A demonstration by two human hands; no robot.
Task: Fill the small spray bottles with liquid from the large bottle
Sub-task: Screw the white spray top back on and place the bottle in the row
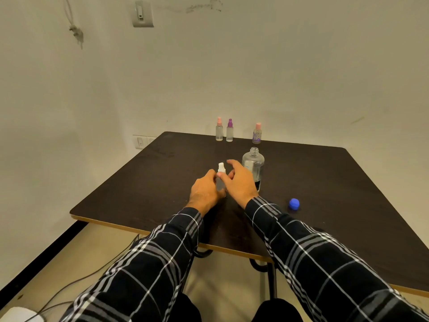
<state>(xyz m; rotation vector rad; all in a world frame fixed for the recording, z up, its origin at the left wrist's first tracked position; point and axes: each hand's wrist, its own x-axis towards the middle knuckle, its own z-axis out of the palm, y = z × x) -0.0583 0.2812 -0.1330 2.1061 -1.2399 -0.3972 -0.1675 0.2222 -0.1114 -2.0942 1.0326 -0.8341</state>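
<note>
Small clear spray bottle with a white top (221, 175) is mid dark bench (325, 182), left hand (205, 190) gripping its body to steady it, right hand (240, 182) at the neck, probably to twist, can't tell if it's gripping tbh.

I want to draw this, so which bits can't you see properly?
All in the head view:
- Small spray bottle: its body is hidden between the left hand and right hand, so its fill level cannot be told.
- Right hand: pinching that bottle or only touching it, unclear.
- Large bottle: lower side behind the right hand; label too small to read.
- Three far spray bottles: too small to judge liquid.
- Table: near right corner cut off by the picture's edge.
</note>
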